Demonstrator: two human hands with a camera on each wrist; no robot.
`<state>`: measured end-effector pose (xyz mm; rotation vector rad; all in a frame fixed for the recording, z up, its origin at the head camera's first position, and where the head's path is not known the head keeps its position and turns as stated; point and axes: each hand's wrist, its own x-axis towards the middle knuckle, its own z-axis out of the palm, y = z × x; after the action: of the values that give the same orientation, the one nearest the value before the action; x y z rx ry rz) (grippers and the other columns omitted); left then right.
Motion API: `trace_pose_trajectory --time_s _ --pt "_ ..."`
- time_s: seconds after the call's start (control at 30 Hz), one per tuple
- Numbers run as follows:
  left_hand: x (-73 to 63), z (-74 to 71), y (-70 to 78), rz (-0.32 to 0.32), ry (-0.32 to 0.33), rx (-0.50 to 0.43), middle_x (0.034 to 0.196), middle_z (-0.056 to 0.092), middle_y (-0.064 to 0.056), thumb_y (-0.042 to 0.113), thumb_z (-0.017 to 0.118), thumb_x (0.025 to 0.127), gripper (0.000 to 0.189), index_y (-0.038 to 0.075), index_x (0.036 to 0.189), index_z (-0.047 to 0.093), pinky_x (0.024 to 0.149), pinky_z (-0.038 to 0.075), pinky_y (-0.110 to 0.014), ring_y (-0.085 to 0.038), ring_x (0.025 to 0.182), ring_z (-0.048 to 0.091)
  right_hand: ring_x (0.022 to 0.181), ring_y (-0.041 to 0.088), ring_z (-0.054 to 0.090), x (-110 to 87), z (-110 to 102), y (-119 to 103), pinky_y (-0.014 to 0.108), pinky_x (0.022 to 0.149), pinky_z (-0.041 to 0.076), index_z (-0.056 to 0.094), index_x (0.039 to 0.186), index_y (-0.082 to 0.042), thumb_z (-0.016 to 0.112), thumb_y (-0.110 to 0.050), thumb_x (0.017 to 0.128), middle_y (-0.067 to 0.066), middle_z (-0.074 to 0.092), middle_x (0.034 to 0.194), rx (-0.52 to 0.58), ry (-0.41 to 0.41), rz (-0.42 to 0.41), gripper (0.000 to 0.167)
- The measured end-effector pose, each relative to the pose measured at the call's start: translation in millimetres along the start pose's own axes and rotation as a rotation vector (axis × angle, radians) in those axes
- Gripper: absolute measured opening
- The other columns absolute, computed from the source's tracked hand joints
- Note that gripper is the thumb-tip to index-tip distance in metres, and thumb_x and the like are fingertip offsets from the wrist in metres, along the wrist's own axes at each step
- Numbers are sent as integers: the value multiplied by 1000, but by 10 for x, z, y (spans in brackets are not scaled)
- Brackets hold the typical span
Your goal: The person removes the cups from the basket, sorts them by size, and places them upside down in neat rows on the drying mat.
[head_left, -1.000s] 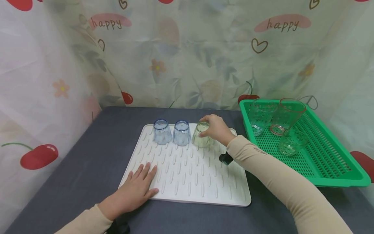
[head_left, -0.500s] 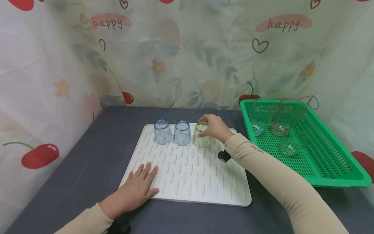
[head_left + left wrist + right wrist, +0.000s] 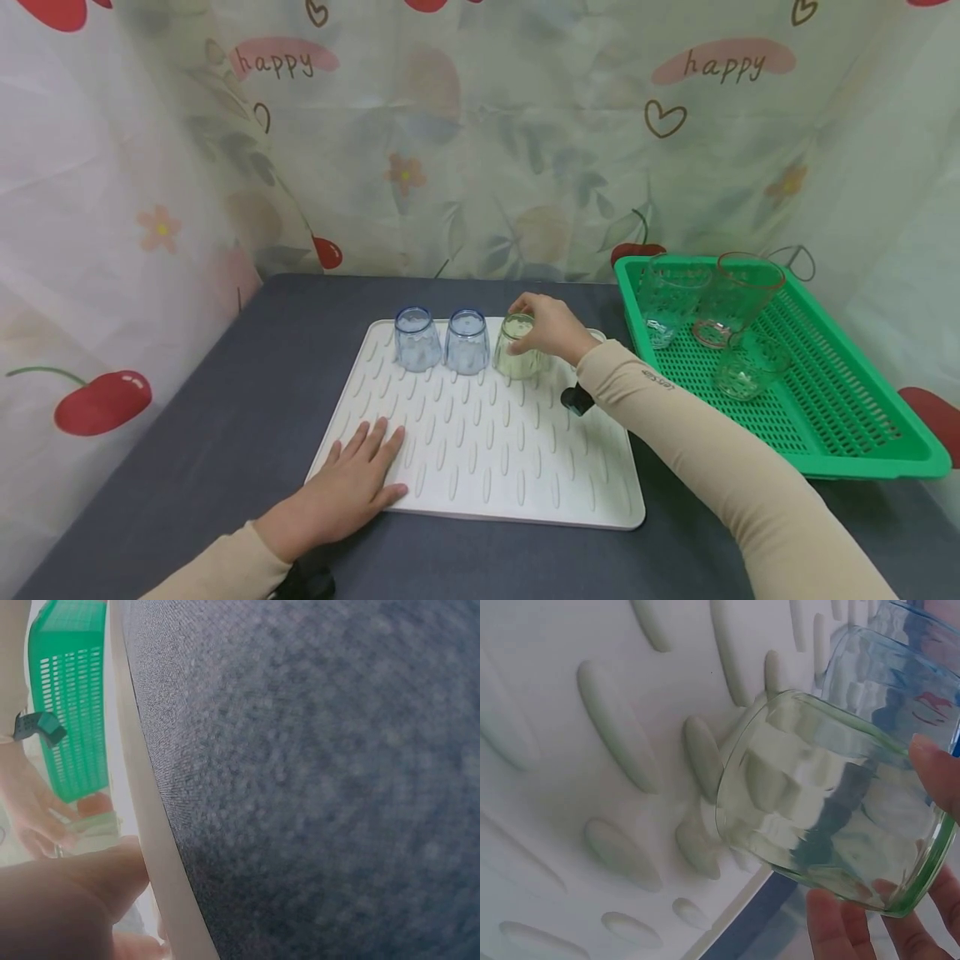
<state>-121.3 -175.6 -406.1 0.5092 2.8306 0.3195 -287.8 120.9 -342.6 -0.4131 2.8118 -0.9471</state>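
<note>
My right hand [image 3: 555, 329] grips a pale green drinking glass [image 3: 513, 360] by its upper part, thumb on the near side and fingers behind. The glass stands upside down at the back of a white ridged drying mat [image 3: 487, 492]; in the right wrist view its rim [image 3: 739, 761] meets the ridges or sits very close to them. To its left, two blue drinking glasses [image 3: 417, 343] stand inverted in the same row. My left hand [image 3: 341, 500] lies flat on the mat's front left corner, fingers spread.
A green plastic basket [image 3: 847, 467] sits at the right of the dark tabletop [image 3: 225, 433]. Inside stand a tall clear glass [image 3: 663, 300], a red-rimmed glass mug [image 3: 738, 304] and a short clear glass [image 3: 750, 367]. A printed curtain [image 3: 480, 183] hangs behind.
Hardly anything differs: my right hand stays on the green glass, its forearm shifted slightly to the left. My left hand keeps its place on the mat.
</note>
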Motion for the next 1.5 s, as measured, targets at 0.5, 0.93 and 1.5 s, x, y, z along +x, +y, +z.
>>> trace_pose_trajectory --time_s 0.5,0.93,1.5 --pt "-1 17 -12 3 1 11 158 20 -24 45 55 95 73 6 151 30 106 18 -72 -46 145 14 125 34 49 3 -7 42 48 96 47 55 129 -13 84 -21 76 15 52 134 38 -18 10 61" --pt "-7 3 -1 0 -1 12 158 20 -24 45 56 95 73 6 151 31 106 18 -72 -46 145 14 124 35 50 -62 -244 -30 48 93 47 55 131 -16 79 -27 81 15 51 138 63 -9 15 56" --pt "1 15 -14 16 8 10 158 21 -24 47 55 95 74 6 151 31 105 19 -73 -47 145 16 125 28 52 -669 -1063 -36 50 98 45 54 134 -17 69 -27 91 7 54 137 124 92 -68 47"
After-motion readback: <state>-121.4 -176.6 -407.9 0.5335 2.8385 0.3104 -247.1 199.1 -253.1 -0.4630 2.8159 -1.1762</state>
